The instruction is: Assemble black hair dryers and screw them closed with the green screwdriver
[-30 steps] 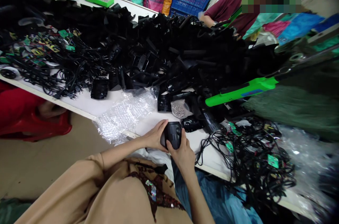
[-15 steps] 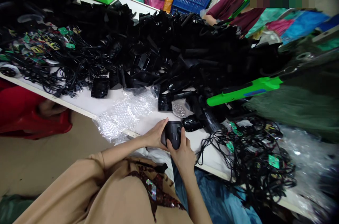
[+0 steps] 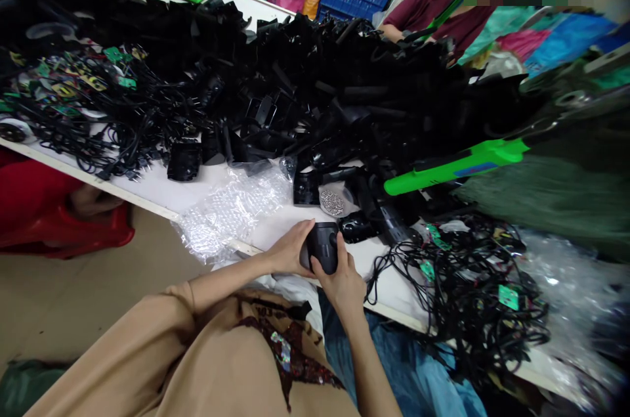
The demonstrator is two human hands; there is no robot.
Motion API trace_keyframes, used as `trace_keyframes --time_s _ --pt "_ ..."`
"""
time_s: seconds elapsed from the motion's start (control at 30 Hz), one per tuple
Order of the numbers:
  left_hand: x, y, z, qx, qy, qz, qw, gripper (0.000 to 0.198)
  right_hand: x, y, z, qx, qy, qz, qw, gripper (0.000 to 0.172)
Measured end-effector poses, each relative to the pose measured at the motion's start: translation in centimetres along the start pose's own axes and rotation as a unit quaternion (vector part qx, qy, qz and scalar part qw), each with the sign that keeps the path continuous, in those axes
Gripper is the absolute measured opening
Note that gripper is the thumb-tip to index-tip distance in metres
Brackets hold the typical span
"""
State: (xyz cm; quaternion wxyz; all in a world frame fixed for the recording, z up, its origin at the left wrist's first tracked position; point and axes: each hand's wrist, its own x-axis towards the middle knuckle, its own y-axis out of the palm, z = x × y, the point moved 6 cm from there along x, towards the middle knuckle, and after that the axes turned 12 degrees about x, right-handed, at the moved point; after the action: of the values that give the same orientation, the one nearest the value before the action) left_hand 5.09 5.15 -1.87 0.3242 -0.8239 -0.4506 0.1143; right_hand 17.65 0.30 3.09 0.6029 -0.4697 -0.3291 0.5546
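Observation:
A black, cup-shaped plastic housing (image 3: 321, 247) is held between my two hands just over the table's front edge. My left hand (image 3: 290, 251) closes around its left side, and my right hand (image 3: 343, 278) grips it from the right and below, thumb and fingers on its surface. Just beyond lies a small clear bag of silvery screws (image 3: 331, 202). Beside that bag are a black curved shell (image 3: 357, 229) and a square black part (image 3: 306, 188). Bubble wrap (image 3: 236, 207) spreads over the table to the left of my hands.
A green electric screwdriver (image 3: 453, 167) hangs over the table at the right. Black plastic parts (image 3: 295, 88) are heaped across the back. Tangled cables with circuit boards (image 3: 472, 285) lie at right, more cables (image 3: 113, 121) at left. Co-workers sit opposite; a red stool (image 3: 98, 233) stands left.
Both hands keep their hold on the black housing, which is turned or tilted very slightly. The camera view has shifted a little; nothing else visibly moves.

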Motion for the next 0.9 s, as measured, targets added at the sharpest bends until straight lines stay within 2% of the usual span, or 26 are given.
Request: trace_keyframes --time_s 0.2,0.47,0.9 --pt "-0.14 0.55 0.05 0.019 -0.008 0.021 1.000 0.126 -0.27 0.10 0.33 0.019 -0.024 -0.017 0.999 0.072" --pt "-0.22 0.44 -0.04 0.040 0.012 -0.013 0.999 0.122 -0.72 -0.46 0.83 -0.001 0.006 -0.034 0.999 0.072" --pt "-0.18 0.63 0.20 0.054 0.014 -0.010 0.998 0.125 -0.46 -0.29 0.65 -0.026 0.008 -0.003 1.000 0.074"
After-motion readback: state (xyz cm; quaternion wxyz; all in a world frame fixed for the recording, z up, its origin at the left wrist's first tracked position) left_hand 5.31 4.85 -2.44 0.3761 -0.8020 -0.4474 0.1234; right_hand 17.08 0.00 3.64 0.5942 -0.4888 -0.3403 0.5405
